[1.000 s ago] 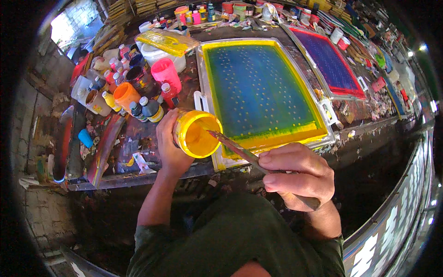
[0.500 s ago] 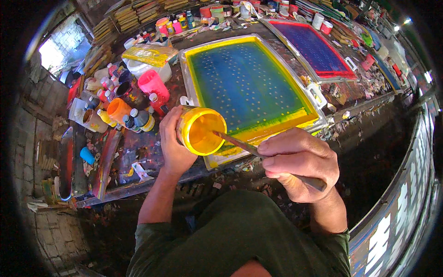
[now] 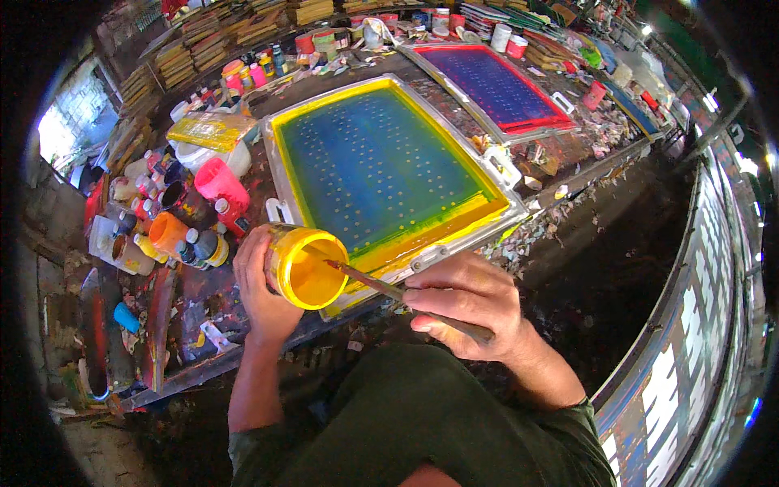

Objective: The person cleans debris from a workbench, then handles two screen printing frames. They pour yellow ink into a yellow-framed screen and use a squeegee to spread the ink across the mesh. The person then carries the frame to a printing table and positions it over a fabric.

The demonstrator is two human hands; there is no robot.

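My left hand (image 3: 264, 299) is wrapped round a yellow jar (image 3: 286, 247), tilted so that its open mouth faces me. Thick yellow-orange ink (image 3: 315, 284) coats the inside. Between the thumb and fingers of my right hand (image 3: 471, 302) is a thin, stained stirring stick (image 3: 375, 283), whose far tip reaches into the jar's mouth. Just beyond the jar lies a screen-printing frame (image 3: 388, 277) with a blue-green mesh (image 3: 365, 154) dotted with small pale marks. Yellow ink is smeared along the mesh's borders, thickest at the near edge.
A second printing screen (image 3: 495, 81) with red borders lies at the back right. On the left crowd a pink container (image 3: 221, 185), an orange cup (image 3: 167, 234), several bottles and a white tub (image 3: 235, 159). Stacked boards (image 3: 174, 65) line the back. Scraps litter the table's right edge.
The whole view has shifted, so the table, jar and hands sit further left and a little lower. My right hand and the stick have come slightly closer to the jar.
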